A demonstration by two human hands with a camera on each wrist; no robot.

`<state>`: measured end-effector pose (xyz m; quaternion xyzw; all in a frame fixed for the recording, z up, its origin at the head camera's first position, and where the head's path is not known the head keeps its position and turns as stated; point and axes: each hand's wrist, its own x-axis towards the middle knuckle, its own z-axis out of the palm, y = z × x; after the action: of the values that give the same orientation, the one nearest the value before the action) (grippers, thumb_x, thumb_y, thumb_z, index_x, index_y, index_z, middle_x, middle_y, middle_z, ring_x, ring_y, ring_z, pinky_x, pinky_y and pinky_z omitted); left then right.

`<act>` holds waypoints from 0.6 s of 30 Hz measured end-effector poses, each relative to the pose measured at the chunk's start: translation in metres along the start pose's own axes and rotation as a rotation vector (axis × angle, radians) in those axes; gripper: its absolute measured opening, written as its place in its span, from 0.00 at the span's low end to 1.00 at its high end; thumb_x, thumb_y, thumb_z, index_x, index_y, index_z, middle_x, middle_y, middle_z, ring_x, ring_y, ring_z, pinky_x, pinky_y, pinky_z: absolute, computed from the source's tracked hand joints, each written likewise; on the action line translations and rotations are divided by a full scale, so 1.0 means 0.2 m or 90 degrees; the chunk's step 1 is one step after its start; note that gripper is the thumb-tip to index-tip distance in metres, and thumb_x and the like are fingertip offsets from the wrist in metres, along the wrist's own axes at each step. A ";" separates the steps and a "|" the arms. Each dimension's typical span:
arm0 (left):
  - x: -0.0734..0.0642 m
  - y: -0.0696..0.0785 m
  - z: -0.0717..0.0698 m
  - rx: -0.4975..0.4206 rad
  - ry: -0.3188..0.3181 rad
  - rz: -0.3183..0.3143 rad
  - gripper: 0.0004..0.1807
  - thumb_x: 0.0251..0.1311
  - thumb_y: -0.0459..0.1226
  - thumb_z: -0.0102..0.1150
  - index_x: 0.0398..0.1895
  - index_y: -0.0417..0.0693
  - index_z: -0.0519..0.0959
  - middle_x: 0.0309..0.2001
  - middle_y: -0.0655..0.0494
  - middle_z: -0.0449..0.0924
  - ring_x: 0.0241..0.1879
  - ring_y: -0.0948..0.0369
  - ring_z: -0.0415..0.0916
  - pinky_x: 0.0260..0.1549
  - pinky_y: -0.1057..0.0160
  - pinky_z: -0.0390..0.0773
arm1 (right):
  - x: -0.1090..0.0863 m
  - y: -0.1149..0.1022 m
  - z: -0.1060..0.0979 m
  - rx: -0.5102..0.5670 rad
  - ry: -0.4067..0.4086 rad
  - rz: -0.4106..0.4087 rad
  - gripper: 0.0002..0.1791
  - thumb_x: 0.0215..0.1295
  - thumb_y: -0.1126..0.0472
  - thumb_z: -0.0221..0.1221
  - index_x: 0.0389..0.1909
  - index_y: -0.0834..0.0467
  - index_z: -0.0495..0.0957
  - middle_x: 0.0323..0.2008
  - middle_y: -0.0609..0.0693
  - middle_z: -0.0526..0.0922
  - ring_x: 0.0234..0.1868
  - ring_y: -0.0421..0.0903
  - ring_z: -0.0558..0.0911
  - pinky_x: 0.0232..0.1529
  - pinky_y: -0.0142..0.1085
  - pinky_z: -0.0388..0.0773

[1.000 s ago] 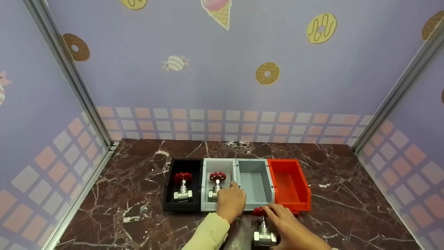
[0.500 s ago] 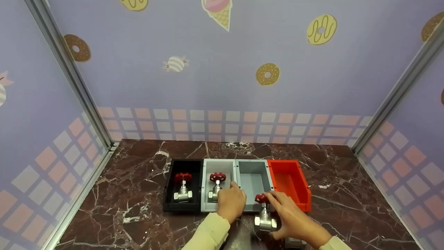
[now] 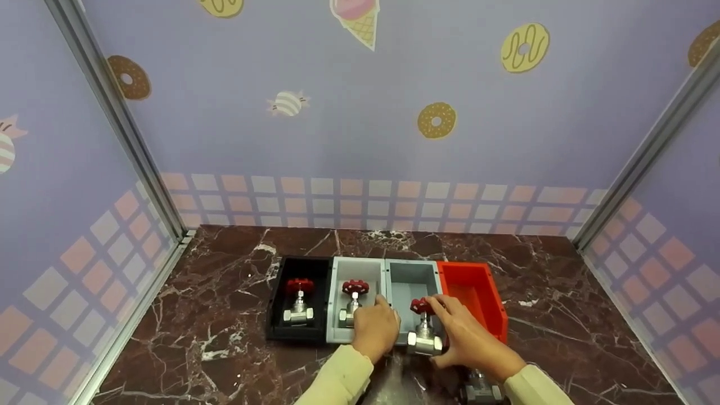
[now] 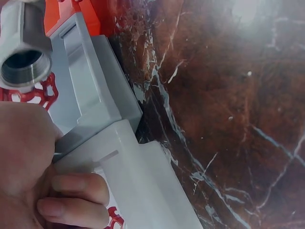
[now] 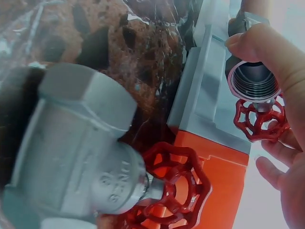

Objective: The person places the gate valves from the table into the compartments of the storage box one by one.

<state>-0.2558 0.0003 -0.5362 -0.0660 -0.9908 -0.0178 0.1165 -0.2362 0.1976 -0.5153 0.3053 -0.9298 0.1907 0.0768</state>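
Observation:
My right hand (image 3: pixel 467 340) holds a steel gate valve (image 3: pixel 424 343) with a red handwheel (image 3: pixel 421 305), over the front of the grey bin (image 3: pixel 410 273). In the right wrist view, the thumb lies on the steel body (image 5: pixel 248 24), and its threaded opening shows. My left hand (image 3: pixel 376 329) grips the adjoining walls of the white bin (image 3: pixel 360 265) and the grey one, fingers curled on the white side (image 4: pixel 78 202). Similar valves stand in the white bin (image 3: pixel 350 306) and the black bin (image 3: pixel 298 267). Part of the white bin's valve is hidden behind my left hand.
An orange-red bin (image 3: pixel 469 273) ends the row on the right. Another valve (image 3: pixel 481 391) lies on the marble-patterned table (image 3: pixel 225 315), under my right forearm; it looms large in the right wrist view (image 5: pixel 81 143). Patterned walls (image 3: pixel 360 140) enclose the table at the back and sides.
My right hand has carried its valve up and forward, from in front of the bins to over the grey one. The valve under my forearm has come into view. My left hand stays put.

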 end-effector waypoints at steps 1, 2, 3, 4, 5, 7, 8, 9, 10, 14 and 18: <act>0.00 0.00 0.00 0.005 0.004 0.002 0.19 0.67 0.49 0.49 0.37 0.40 0.72 0.17 0.53 0.78 0.19 0.55 0.78 0.20 0.56 0.71 | 0.01 0.00 0.00 0.002 -0.002 0.003 0.62 0.27 0.50 0.78 0.70 0.61 0.61 0.63 0.60 0.67 0.61 0.56 0.71 0.59 0.51 0.72; 0.00 0.00 0.00 0.010 0.010 0.004 0.19 0.67 0.49 0.49 0.36 0.40 0.72 0.16 0.53 0.78 0.18 0.55 0.78 0.20 0.56 0.71 | 0.02 0.00 0.00 0.002 -0.002 0.005 0.62 0.26 0.50 0.78 0.70 0.61 0.61 0.63 0.60 0.67 0.61 0.56 0.71 0.59 0.51 0.72; -0.01 0.00 0.00 0.013 0.014 0.005 0.19 0.66 0.49 0.49 0.36 0.41 0.72 0.16 0.54 0.78 0.18 0.55 0.78 0.19 0.56 0.71 | 0.03 0.00 0.00 0.002 -0.002 0.007 0.62 0.26 0.50 0.78 0.69 0.61 0.60 0.62 0.60 0.67 0.61 0.56 0.71 0.59 0.51 0.72; -0.01 -0.01 0.01 0.017 0.018 0.007 0.18 0.66 0.49 0.48 0.35 0.41 0.72 0.16 0.54 0.77 0.18 0.55 0.78 0.19 0.56 0.71 | 0.04 0.00 0.00 0.002 -0.001 0.008 0.62 0.26 0.51 0.78 0.69 0.61 0.60 0.62 0.61 0.67 0.61 0.57 0.71 0.59 0.52 0.72; -0.01 -0.01 0.01 0.019 0.021 0.008 0.18 0.66 0.49 0.48 0.33 0.42 0.71 0.16 0.54 0.77 0.18 0.55 0.78 0.19 0.57 0.71 | 0.04 0.01 0.00 0.001 0.001 0.007 0.62 0.26 0.51 0.78 0.69 0.61 0.60 0.62 0.61 0.67 0.61 0.57 0.71 0.59 0.52 0.72; 0.00 -0.01 0.02 0.025 0.020 0.009 0.18 0.67 0.50 0.48 0.33 0.43 0.71 0.15 0.54 0.77 0.18 0.55 0.78 0.19 0.57 0.71 | 0.06 0.01 0.00 -0.006 0.005 0.003 0.62 0.25 0.52 0.78 0.69 0.62 0.61 0.62 0.62 0.68 0.61 0.58 0.71 0.59 0.52 0.72; 0.00 -0.01 0.02 0.023 0.015 0.007 0.19 0.67 0.50 0.48 0.34 0.42 0.71 0.16 0.53 0.78 0.18 0.55 0.79 0.20 0.57 0.71 | 0.07 0.02 0.00 -0.011 0.006 -0.001 0.62 0.25 0.52 0.78 0.68 0.63 0.61 0.62 0.62 0.68 0.61 0.58 0.71 0.59 0.52 0.71; 0.00 -0.01 0.02 0.021 0.007 0.005 0.19 0.67 0.51 0.48 0.35 0.41 0.72 0.17 0.53 0.80 0.19 0.55 0.79 0.20 0.56 0.71 | 0.08 0.02 0.00 -0.014 0.005 -0.003 0.62 0.26 0.52 0.78 0.68 0.63 0.61 0.61 0.63 0.68 0.61 0.58 0.71 0.59 0.53 0.71; 0.00 -0.01 0.02 0.021 0.003 0.004 0.20 0.66 0.51 0.48 0.37 0.40 0.72 0.18 0.53 0.80 0.20 0.55 0.79 0.21 0.56 0.71 | 0.08 0.02 0.00 -0.017 0.004 -0.006 0.61 0.27 0.52 0.78 0.68 0.64 0.61 0.62 0.63 0.68 0.61 0.58 0.71 0.60 0.53 0.71; 0.00 -0.01 0.02 0.026 -0.008 0.003 0.25 0.67 0.52 0.48 0.45 0.37 0.74 0.21 0.52 0.83 0.21 0.55 0.80 0.21 0.57 0.71 | 0.11 0.04 0.00 -0.017 -0.009 -0.009 0.61 0.29 0.51 0.78 0.69 0.65 0.60 0.62 0.64 0.67 0.61 0.60 0.70 0.61 0.55 0.70; 0.00 -0.01 0.02 0.033 -0.001 0.005 0.26 0.67 0.53 0.48 0.46 0.37 0.74 0.19 0.53 0.81 0.19 0.56 0.79 0.20 0.57 0.70 | 0.14 0.04 0.01 -0.017 -0.018 -0.007 0.61 0.29 0.52 0.78 0.69 0.66 0.60 0.63 0.66 0.66 0.62 0.62 0.70 0.62 0.56 0.68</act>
<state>-0.2571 -0.0012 -0.5406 -0.0671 -0.9908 0.0086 0.1176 -0.2637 0.1884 -0.5116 0.3121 -0.9316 0.1731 0.0687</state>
